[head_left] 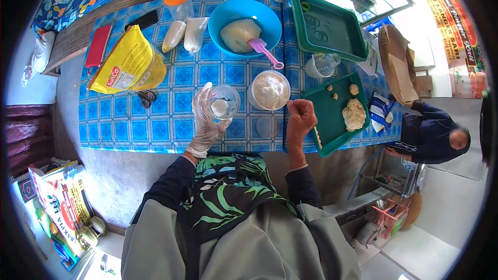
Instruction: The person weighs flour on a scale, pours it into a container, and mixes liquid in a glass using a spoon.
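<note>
My left hand [204,119], in a clear glove, is wrapped round a clear plastic cup [233,105] with something white at its bottom. My bare right hand [302,119] pinches the thin handle of a small spoon [281,97], whose other end lies in a round tub of white powder [268,87]. The tub stands just right of the cup. Behind both, a blue bowl [216,23] holds a large pale dough lump [239,35] and a pink spatula [270,55]. To the right, a green tray [332,105] carries a dough mass [354,115] and small pieces.
A yellow oil pouch [129,65], scissors [147,97], white-filled bags [194,33] and an orange-lidded jar [178,2] stand at the left. Another green tray [332,44] and a clear measuring cup [321,66] lie back right. A person [436,132] is beyond the table's right end.
</note>
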{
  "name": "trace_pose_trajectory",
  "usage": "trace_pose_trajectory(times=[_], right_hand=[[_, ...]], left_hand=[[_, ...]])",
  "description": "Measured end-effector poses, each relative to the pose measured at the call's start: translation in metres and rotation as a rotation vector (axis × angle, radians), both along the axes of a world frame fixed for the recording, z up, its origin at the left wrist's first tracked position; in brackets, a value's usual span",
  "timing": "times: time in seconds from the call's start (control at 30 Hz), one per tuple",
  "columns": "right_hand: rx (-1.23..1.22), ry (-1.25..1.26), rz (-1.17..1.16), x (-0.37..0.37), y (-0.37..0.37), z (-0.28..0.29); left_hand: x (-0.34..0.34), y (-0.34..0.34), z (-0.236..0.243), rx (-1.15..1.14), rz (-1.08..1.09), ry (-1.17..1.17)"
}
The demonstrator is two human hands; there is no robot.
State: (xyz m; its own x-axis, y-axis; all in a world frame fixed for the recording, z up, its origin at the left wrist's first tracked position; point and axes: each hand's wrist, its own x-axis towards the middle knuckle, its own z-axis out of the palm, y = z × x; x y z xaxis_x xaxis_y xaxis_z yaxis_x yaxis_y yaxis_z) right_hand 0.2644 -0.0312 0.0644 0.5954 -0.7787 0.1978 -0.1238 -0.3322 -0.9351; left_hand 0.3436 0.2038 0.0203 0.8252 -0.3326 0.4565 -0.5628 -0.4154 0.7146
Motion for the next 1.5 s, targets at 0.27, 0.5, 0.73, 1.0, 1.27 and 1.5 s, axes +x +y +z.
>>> trace_pose_trajectory(times=[0.27,0.5,0.73,1.0,1.27,1.5], right_hand=[[-0.027,-0.021,-0.024,0.014,-0.004,-0.005],[-0.738,-0.07,0.201,0.02,-0.011,0.018],[-0.674,-0.148,0.258,0.007,0.001,0.055],[-0.532,-0.205,0.572,-0.001,0.057,0.059],[-0.42,-0.077,0.621,-0.004,0.068,0.042],[0.439,-0.019,0.256,-0.018,0.052,0.047]], left_hand=[[0.001,-0.003,0.005,-0.017,-0.015,0.01],[0.003,-0.008,0.017,-0.034,-0.049,0.011],[0.0,-0.013,0.017,-0.06,-0.066,0.022],[-0.005,-0.026,0.022,-0.025,-0.145,-0.15],[-0.011,-0.023,0.025,-0.019,-0.195,-0.131],[-0.014,-0.017,0.017,-0.036,-0.162,-0.075]])
